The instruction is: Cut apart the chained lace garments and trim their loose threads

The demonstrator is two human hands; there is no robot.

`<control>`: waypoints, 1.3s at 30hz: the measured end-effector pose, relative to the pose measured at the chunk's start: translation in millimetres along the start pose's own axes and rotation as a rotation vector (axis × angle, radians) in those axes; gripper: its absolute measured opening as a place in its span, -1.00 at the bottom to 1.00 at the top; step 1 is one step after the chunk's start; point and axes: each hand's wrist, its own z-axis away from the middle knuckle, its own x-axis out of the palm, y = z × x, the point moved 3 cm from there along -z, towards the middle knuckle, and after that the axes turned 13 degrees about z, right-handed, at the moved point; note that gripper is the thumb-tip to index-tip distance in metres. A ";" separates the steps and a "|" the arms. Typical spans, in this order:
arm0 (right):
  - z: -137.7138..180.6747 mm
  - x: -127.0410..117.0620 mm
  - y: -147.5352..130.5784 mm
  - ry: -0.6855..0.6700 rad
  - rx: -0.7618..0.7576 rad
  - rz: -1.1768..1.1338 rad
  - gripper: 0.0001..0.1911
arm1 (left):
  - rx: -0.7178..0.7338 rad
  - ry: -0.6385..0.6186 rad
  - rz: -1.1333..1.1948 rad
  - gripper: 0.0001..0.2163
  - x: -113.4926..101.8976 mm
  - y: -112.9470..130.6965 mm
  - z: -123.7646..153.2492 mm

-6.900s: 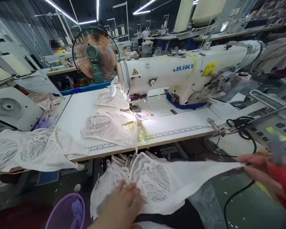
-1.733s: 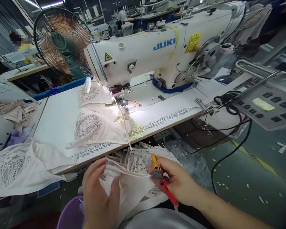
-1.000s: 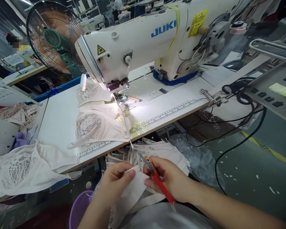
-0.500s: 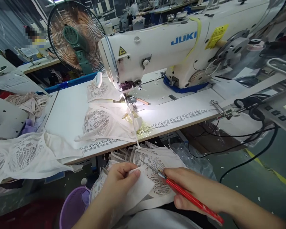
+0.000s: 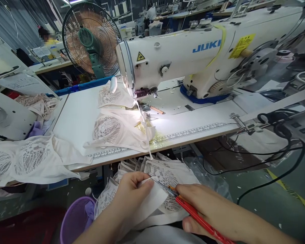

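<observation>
Snips (image 5: 195, 214), gripped in the right hand (image 5: 208, 203), point at cloth (image 5: 156, 197) the left hand (image 5: 132, 190) pinches (just before the table (image 5: 76, 117)); trimming seems underway, and a cut would call for a taut edge.

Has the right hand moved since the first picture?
Yes, leftward: against the sewing machine, the right hand has gone from well right of the blue lettering to roughly beneath it.
</observation>
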 end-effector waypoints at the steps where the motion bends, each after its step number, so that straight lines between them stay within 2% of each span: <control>1: 0.0 0.1 0.1 -0.003 0.010 0.001 -0.61 | -0.003 0.005 0.007 -0.75 0.1 -0.1 -0.4; 6: -0.7 5.7 3.7 -0.057 0.081 -0.080 -0.66 | 0.004 0.003 0.016 -0.75 0.0 2.7 -0.7; 10: -5.4 17.4 11.7 -0.020 0.136 -0.142 -0.67 | 0.029 -0.044 0.034 -0.74 -1.6 2.8 0.3; 13: -10.0 24.6 17.2 0.049 0.090 -0.181 -0.63 | 0.038 -0.054 0.043 -0.73 -4.5 -0.5 0.2; 17: -9.4 19.0 17.7 0.228 0.060 -0.362 -0.61 | 0.040 -0.039 0.022 -0.74 -6.8 -3.9 -1.1; 20: -5.1 10.3 7.2 0.331 0.017 -0.538 -0.75 | 0.057 -0.024 -0.027 -0.75 -5.1 -2.3 -2.0; 23: -4.7 7.8 -5.9 0.376 -0.017 -0.585 -0.86 | 0.078 -0.016 -0.089 -0.75 -2.5 0.3 -2.5; 28: -14.1 18.3 -11.5 0.376 0.033 -0.609 -0.87 | 0.063 -0.044 -0.081 -0.73 -1.6 -0.1 -2.8; 32: -17.5 24.7 -9.3 0.367 0.099 -0.703 -0.80 | 0.077 0.001 -0.064 -0.73 -3.5 -0.4 -1.7; 36: -18.4 26.7 -14.9 0.334 0.088 -0.842 -0.72 | 0.065 0.009 -0.048 -0.73 -3.5 -4.4 -1.4; 39: -22.2 27.7 -20.0 0.359 0.095 -0.890 -0.73 | 0.092 -0.019 -0.108 -0.73 -3.4 -8.8 -2.1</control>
